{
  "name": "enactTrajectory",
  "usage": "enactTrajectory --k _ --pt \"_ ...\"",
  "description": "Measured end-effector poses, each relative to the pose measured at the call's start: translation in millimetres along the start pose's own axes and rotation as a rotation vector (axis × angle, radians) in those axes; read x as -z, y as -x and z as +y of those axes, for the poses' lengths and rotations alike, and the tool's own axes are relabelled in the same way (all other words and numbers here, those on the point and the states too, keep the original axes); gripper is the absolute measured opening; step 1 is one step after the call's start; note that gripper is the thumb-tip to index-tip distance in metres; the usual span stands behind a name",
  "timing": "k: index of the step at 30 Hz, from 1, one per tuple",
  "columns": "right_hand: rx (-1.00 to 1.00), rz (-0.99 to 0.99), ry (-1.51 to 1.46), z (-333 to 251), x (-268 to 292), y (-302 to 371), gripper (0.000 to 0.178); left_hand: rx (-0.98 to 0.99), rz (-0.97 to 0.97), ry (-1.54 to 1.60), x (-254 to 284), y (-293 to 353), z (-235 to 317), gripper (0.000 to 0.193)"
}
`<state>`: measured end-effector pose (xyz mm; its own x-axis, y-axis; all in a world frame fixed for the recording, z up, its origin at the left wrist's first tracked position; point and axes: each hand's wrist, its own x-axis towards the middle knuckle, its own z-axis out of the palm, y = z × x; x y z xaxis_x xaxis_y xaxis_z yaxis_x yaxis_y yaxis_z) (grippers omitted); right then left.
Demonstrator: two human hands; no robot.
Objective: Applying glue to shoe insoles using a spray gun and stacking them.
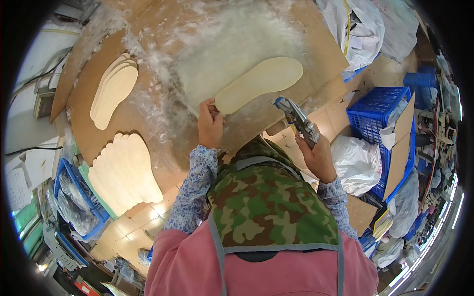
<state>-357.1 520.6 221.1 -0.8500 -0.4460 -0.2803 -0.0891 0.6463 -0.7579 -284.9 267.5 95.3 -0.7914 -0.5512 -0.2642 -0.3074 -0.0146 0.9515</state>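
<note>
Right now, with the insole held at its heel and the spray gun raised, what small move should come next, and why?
Probably swing the spray gun in the right hand left and down toward the insole. The left hand already pins the insole's near end on the glue-webbed cardboard, while the nozzle sits beside the insole, not over it.

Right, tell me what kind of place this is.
Probably a footwear workshop. The left hand holds a pale insole on a glue-streaked cardboard bench, the right hand a spray gun; insole stacks lie nearby.
</note>
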Motion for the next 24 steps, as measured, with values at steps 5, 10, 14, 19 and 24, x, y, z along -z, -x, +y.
enactTrajectory --k 5,10,14,19,24 --pt "0.059 -0.070 -0.009 -18.1 -11.7 6.9 0.024 0.010 0.012 0.004 0.4 1.5 -1.8 0.037" --pt "0.156 -0.207 -0.062 -17.3 -22.6 10.0 0.030 -0.061 0.038 -0.077 0.3 -2.7 -14.3 0.035" --pt "0.225 -0.175 -0.018 -16.0 -22.8 9.3 0.029 -0.047 0.041 -0.027 -3.0 -5.3 -13.0 0.034" --pt "0.004 -0.021 0.023 -4.9 -3.8 -11.2 0.023 -0.084 0.114 -0.102 -6.6 -6.8 -10.1 0.032" --pt "0.129 0.091 0.023 26.3 10.3 -24.1 0.026 -0.040 0.165 0.115 2.4 3.6 -2.7 0.035"
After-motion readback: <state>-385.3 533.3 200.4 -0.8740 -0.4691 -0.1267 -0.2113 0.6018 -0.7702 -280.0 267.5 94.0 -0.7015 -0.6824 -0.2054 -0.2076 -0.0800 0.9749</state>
